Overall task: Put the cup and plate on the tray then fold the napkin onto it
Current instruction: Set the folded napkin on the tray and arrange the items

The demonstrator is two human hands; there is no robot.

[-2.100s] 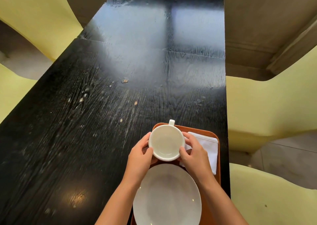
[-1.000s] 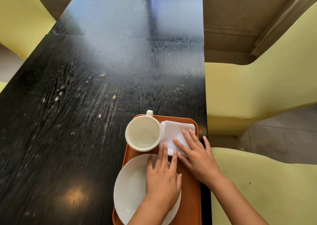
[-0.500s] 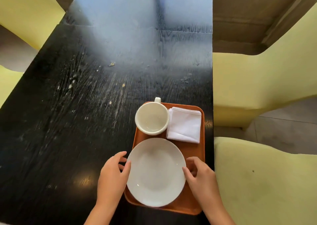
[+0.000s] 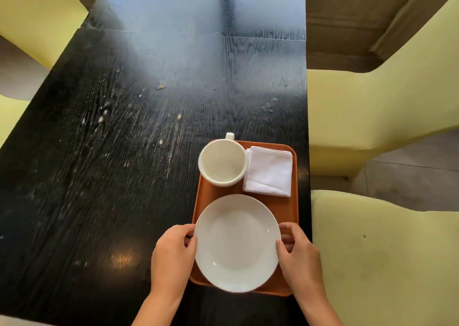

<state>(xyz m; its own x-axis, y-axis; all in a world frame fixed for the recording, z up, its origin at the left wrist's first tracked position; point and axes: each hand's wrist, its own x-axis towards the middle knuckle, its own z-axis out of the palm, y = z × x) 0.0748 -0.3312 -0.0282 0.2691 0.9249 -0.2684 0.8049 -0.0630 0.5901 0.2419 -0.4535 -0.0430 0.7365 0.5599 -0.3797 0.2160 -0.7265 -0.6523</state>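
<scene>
An orange tray [image 4: 280, 206] lies at the table's near right edge. On it a white plate [image 4: 237, 242] takes up the near half. An empty white cup [image 4: 222, 162] stands at the tray's far left, its handle pointing away from me. A folded white napkin [image 4: 269, 171] lies flat at the far right, beside the cup. My left hand [image 4: 172, 256] holds the plate's left rim with curled fingers. My right hand [image 4: 298, 253] holds the right rim, thumb at the edge and fingertips tucked between plate and tray.
The black wooden table [image 4: 124, 151] carries scattered crumbs and a bright reflection at the far end. Yellow-green chairs stand close on the right [image 4: 385, 251] and at the left [image 4: 37, 15]. The tray sits almost flush with the table's right edge.
Both hands let go of the cup, flattened the napkin, then drew back. They have closed in on the plate's two sides and now hold its rim.
</scene>
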